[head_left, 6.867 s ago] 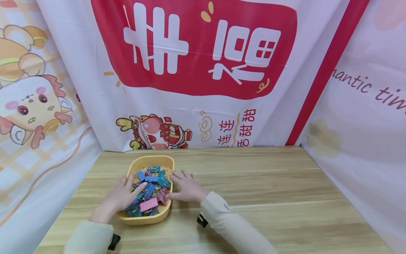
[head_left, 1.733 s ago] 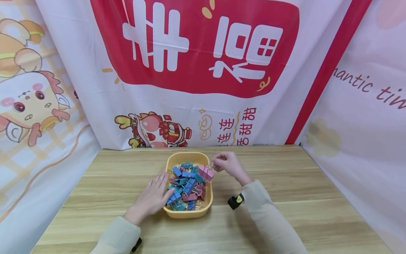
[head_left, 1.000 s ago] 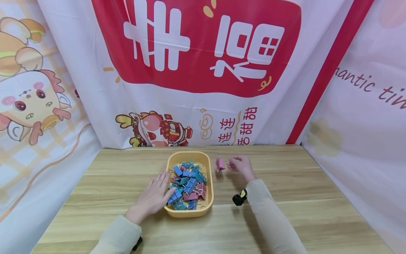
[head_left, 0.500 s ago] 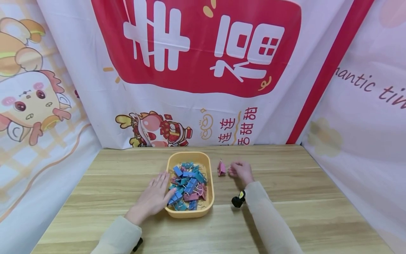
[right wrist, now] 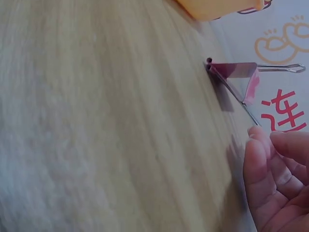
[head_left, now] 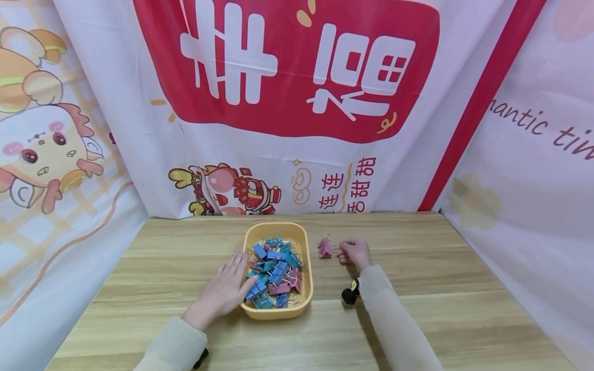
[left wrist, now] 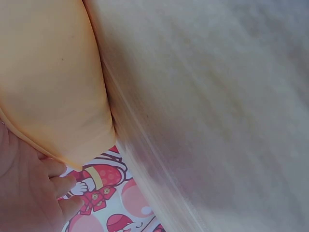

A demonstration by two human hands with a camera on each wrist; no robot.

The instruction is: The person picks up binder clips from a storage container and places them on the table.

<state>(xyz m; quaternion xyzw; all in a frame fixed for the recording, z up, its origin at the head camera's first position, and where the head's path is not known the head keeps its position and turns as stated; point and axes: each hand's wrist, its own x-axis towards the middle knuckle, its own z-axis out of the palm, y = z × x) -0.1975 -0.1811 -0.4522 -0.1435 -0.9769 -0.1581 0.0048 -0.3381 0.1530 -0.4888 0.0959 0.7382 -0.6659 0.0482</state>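
A yellow tray [head_left: 308,281] holds a pile of binder clips [head_left: 279,272] in blue, teal and pink. My left hand [head_left: 221,291] rests along the tray's left rim, its fingers straight and its thumb lying over the edge beside the clips. To the right of the tray, one pink binder clip [head_left: 325,248] touches the tabletop. My right hand [head_left: 355,252] pinches the end of this clip's wire handle between thumb and fingers. In the right wrist view the pink clip [right wrist: 236,70] shows its triangular side, with the other wire handle sticking out to the right.
The wood-grain table [head_left: 417,309] carries the tray near its middle. A printed cloth [head_left: 287,175] hangs at the table's back edge, and more patterned cloth [head_left: 524,170] closes off the sides.
The tray has shifted right from its first place. My right hand has lifted the pink clip out of it, lowered it to the table, then turned it slightly. My left hand stays on the rim.
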